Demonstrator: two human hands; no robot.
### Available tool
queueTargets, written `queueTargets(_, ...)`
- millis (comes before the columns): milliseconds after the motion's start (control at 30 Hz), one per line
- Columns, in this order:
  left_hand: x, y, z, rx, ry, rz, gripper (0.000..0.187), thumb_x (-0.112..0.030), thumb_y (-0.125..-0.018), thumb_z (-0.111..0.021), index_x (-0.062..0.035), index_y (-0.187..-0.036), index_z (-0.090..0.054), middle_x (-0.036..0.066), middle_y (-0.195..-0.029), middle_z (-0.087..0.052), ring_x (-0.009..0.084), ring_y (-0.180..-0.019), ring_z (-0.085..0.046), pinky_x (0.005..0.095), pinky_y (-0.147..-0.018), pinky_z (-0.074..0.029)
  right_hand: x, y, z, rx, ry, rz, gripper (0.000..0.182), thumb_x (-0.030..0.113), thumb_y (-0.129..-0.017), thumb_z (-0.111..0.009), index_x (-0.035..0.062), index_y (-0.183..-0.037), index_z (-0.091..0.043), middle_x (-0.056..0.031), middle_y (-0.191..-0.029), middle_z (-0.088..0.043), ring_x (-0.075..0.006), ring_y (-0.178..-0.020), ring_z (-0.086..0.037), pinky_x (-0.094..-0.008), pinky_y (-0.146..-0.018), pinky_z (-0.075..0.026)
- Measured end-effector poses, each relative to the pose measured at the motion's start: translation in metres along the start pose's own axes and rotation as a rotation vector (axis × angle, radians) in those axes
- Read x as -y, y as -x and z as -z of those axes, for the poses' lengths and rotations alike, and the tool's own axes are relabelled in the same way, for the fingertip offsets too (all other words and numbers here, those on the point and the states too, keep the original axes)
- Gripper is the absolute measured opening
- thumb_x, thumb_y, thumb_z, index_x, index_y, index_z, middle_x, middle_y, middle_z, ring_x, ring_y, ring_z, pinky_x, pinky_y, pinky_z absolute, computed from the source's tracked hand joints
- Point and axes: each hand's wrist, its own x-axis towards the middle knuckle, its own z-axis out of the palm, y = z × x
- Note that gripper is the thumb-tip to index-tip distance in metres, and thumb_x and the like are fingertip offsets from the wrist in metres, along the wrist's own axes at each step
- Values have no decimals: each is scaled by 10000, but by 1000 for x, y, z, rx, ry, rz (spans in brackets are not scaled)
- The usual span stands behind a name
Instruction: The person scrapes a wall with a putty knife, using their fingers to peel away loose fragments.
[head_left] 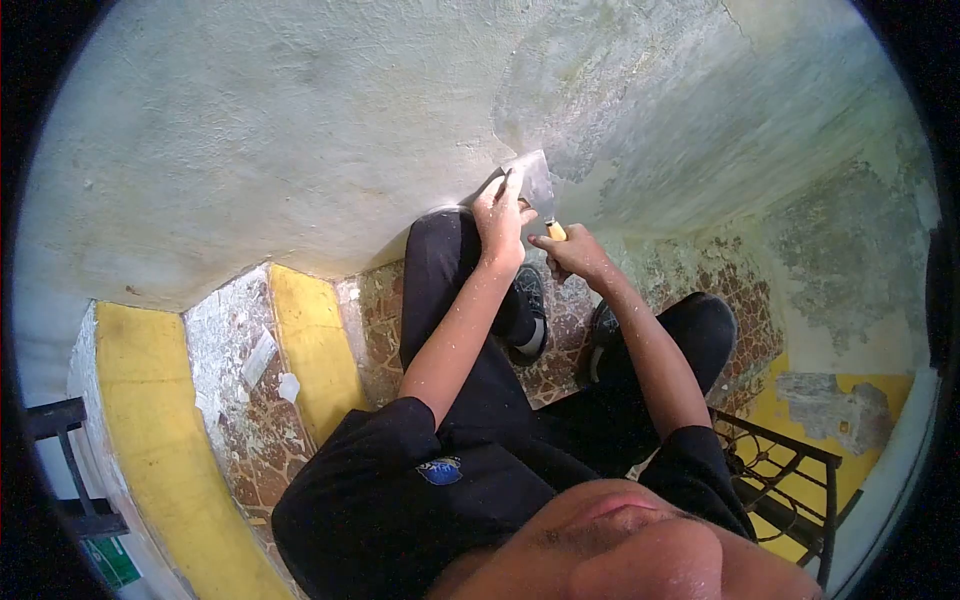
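A scraper with a broad metal blade and a yellowish handle lies against the wall, its blade at the edge of a patch where the paint has come off. My right hand is closed around the handle. At the blade's left side is my left hand, its fingers and thumb pinching the metal; a small brown bit between them is too small to name. The painted wall is pale and rough, with a bare grey patch above the blade. White specks dot both forearms.
Yellow-edged steps go down on the left, with paint flakes on them. My bent knees and dark shoes are close to the wall on the brown patterned floor. A black metal railing stands at lower right.
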Motion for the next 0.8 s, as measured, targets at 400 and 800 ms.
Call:
queueTargets(400,9,-7,0,-74,-48,-102,283,-265,-1005,-654,-11,-1121,-705,39,-933,-695,138,-793,-673,287,-661,-543,-9,-7,-33,-454,218,159,372,264,-808,-681,-105,-766,-652,-251,-672,-663,-340,-661,-706,-457,-632,-519)
queueTargets(800,2,-3,0,-116,-81,-223,233,-229,-983,-693,-20,-1073,-746,-39,-855,-661,47,-698,-566,215,-551,-442,-6,-25,-46,-446,124,42,379,267,-792,-684,-112,-781,-670,-263,-731,-692,-365,-732,-718,-464,-678,-530)
